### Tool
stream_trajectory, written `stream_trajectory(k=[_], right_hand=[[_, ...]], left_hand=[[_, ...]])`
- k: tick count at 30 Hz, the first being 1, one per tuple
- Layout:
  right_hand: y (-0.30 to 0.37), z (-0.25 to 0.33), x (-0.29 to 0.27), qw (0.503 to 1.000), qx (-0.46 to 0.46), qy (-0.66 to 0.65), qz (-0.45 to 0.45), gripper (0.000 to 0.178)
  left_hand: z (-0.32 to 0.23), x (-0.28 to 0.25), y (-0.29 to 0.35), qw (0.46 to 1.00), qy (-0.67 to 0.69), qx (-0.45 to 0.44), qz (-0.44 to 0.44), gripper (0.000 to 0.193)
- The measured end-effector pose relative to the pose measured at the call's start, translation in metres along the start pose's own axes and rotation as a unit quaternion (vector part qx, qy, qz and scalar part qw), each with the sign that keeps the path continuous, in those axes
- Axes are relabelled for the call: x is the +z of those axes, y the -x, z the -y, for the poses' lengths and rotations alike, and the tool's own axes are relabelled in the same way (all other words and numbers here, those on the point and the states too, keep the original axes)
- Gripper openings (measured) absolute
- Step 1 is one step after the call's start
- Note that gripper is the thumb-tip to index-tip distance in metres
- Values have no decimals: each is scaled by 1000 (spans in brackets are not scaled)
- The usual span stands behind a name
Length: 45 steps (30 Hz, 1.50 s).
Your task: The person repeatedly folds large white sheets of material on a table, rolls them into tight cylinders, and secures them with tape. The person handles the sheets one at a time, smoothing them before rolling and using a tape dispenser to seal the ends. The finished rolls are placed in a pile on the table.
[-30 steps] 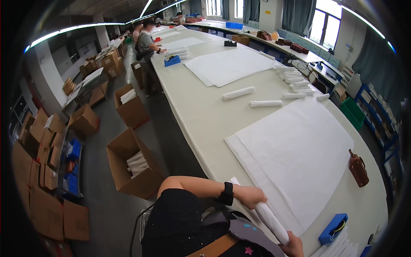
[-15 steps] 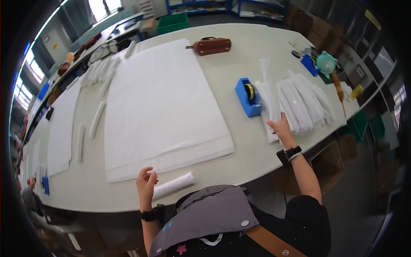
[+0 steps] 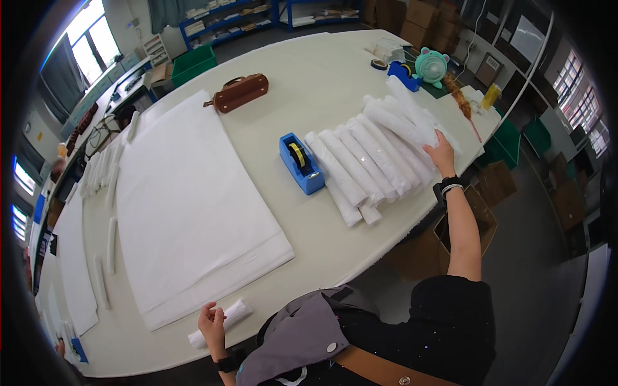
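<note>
My right hand [image 3: 441, 155] is closed around the near end of a white rolled plastic sheet [image 3: 412, 106], at the right end of a row of similar rolls [image 3: 367, 157] on the table. My left hand [image 3: 212, 323] hovers by the table's near edge, its fingers loosely bent and apart, with nothing visible in them. Just beside it lies a single white roll [image 3: 237, 312], partly hidden by the hand. A stack of flat white sheets [image 3: 193, 206] spreads across the table in front of me. Left of the row stands a blue tape dispenser [image 3: 302, 164] with yellow tape.
Farther back on the pale table [image 3: 315, 71] lies a brown pencil case [image 3: 240, 93]. At the far right are a second blue tape dispenser [image 3: 404, 77] and a green fan [image 3: 432, 66]. An open cardboard box [image 3: 479, 225] stands below the right edge. Another person's hand [image 3: 60, 348] shows at far left.
My right hand has carried the roll from the left side of the row to its right end. The view has turned right. My left hand stays near the single roll.
</note>
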State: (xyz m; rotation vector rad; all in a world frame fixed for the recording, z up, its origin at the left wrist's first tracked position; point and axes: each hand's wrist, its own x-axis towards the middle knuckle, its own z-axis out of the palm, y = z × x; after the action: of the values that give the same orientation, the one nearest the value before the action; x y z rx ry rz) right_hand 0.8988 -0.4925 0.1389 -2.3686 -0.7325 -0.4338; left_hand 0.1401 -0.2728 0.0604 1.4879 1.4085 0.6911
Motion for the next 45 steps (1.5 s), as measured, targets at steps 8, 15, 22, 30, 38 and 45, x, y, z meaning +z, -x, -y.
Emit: stream_trajectory(k=[8, 15, 22, 30, 38, 45], right_hand=[[-54, -43, 1, 982, 25, 187, 31, 69], [-60, -75, 49, 981, 15, 140, 132, 64], [-96, -86, 47, 991, -114, -15, -69, 41], [-11, 103, 96, 966, -153, -193, 77, 33], [194, 322, 177, 844, -324, -289, 314, 22], [389, 439, 183, 720, -404, -321, 464, 35]], left_hand=[[-10, 49, 6, 1000, -9, 3, 25, 23], [-25, 57, 11, 998, -63, 9, 15, 23], [-28, 60, 24, 995, -94, 15, -14, 25], [-9, 31, 38, 995, -82, -3, -53, 28], [57, -59, 48, 930, -334, 52, -143, 67], [139, -140, 49, 947, -274, 73, -148, 68]])
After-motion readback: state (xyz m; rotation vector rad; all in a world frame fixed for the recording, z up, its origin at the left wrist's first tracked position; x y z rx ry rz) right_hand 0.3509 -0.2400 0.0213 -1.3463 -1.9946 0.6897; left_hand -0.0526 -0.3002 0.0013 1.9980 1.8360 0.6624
